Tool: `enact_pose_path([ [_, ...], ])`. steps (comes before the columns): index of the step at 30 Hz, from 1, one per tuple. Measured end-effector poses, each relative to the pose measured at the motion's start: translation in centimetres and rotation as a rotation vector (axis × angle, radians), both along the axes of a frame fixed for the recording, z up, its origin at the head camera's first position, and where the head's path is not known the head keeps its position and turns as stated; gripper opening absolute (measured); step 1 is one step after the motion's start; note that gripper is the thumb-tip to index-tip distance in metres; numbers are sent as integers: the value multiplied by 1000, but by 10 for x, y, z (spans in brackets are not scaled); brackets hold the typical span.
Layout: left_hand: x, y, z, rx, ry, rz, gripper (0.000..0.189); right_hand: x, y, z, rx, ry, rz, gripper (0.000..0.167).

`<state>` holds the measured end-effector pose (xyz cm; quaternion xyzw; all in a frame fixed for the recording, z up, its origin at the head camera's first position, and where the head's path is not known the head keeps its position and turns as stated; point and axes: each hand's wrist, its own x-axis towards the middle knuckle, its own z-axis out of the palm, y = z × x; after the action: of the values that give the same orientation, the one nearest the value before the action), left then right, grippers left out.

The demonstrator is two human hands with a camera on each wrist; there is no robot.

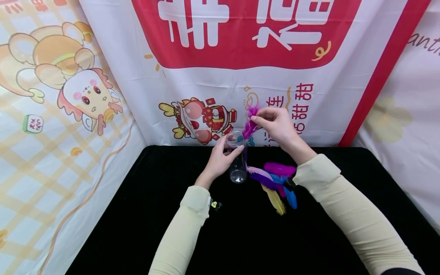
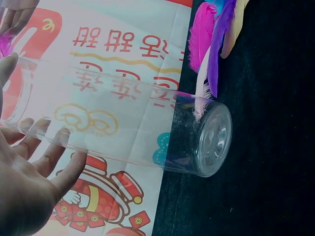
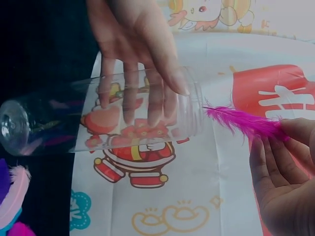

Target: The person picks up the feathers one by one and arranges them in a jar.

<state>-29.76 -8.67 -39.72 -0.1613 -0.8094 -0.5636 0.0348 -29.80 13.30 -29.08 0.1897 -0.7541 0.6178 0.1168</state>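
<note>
A fluffy magenta feather [image 3: 241,120] is at the open mouth of a tall, clear, cylindrical plastic jar [image 1: 238,175], in the gap between the hands. The right hand [image 1: 276,124] pinches the feather between thumb and fingertips, its bare tip pointing at the jar's rim; whether the tip touches the rim or has just passed it, I cannot tell. The left hand [image 1: 220,158] holds the jar near its neck, thumb on one side and fingers spread round the other. Most of the feather is plainly outside, and no feather can be made out lying in the jar, though faint coloured streaks show in its wall. From this, the work looks to be at an early stage: the jar is in hand and one feather is lined up, but not in. Below the right hand, on the black cloth-covered worktop [image 1: 165,229], lies a loose cluster: a flat magenta feather [image 1: 280,169], a pale pink feather [image 1: 259,172], a dark purple feather [image 1: 262,180], a bright blue feather [image 1: 291,196] and a yellow feather [image 1: 275,200], all apparently left to be dealt with. Beyond the hands hangs a white printed backdrop [image 1: 137,95].
</note>
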Motion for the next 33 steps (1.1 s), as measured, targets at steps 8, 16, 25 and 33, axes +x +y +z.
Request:
enact_pose_path([
  [8, 1, 1, 0, 4, 43, 13, 69, 0, -2, -7, 61, 6, -9, 20],
  [16, 1, 1, -1, 17, 47, 16, 71, 0, -4, -14, 121, -11, -9, 20],
  [25, 1, 1, -2, 24, 47, 12, 70, -1, -5, -23, 162, -10, 14, 20],
  [33, 2, 2, -2, 26, 50, 8, 67, -1, -7, -28, 150, -23, 30, 18],
])
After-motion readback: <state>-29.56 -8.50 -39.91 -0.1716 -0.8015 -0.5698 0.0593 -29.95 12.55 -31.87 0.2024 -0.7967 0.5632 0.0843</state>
